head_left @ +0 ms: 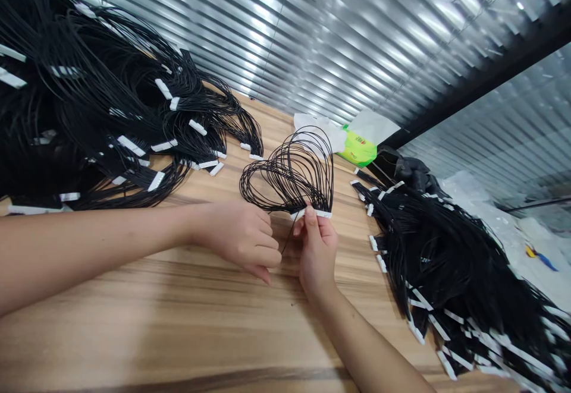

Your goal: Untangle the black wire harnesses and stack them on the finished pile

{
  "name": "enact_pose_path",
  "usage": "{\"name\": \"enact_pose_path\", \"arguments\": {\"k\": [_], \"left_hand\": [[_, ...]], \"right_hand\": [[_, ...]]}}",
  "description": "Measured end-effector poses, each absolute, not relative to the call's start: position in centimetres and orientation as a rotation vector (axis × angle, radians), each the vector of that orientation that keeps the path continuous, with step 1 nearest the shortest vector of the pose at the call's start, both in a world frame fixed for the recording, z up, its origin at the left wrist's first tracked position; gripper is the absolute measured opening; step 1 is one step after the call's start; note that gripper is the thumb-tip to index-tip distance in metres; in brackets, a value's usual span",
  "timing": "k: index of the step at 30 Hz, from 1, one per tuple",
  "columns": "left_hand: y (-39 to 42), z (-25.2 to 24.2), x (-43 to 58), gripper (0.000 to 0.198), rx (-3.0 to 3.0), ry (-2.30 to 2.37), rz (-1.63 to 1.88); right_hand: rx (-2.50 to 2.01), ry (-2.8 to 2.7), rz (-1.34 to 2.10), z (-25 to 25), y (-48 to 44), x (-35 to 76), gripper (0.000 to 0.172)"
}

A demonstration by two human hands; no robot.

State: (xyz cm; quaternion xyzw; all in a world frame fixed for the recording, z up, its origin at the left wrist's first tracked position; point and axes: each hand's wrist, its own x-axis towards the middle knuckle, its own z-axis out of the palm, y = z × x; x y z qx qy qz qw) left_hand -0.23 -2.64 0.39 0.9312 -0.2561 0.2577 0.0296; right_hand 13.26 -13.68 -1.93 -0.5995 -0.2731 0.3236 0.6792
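Note:
A looped black wire harness (289, 173) lies on the wood-grain table, its thin wires fanning up from two white connectors. My right hand (317, 250) is closed in a pinch on a white connector (323, 214), thumb on top. A second white connector (298, 215) sits just left of that thumb. My left hand (245, 239) is to the left, its fingers curled and closed, back of the hand toward me. One single black wire (289, 237) runs down from the connectors to the left fingertips, which partly hide its end.
A large heap of black wire harnesses (134, 101) with white connectors covers the back left. Another harness pile (446, 250) fills the right side. Behind the loops are a green packet (358, 148) and white sheets. A corrugated metal wall (285, 42) borders the table (200, 333).

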Motion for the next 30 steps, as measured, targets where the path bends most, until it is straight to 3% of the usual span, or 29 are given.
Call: {"name": "enact_pose_path", "arguments": {"k": [5,14,26,30], "left_hand": [[-2.4,-0.2,-0.4,0.032,2.867,-0.604,0.654],[-1.6,-0.9,-0.2,0.023,2.813,0.206,1.083],[-1.6,-0.7,-0.1,0.023,2.763,0.476,1.077],[-1.6,0.0,0.1,0.019,2.946,0.35,1.22]], "right_hand": [[-1.352,-0.622,0.726,-2.0,-13.6,13.3,0.03],[-1.396,-0.646,0.693,-1.8,-13.5,13.3,0.032],[-1.455,-0.789,0.701,-1.7,-13.9,13.1,0.034],[-1.472,-0.78,0.693,-1.6,-14.0,13.1,0.034]]}}
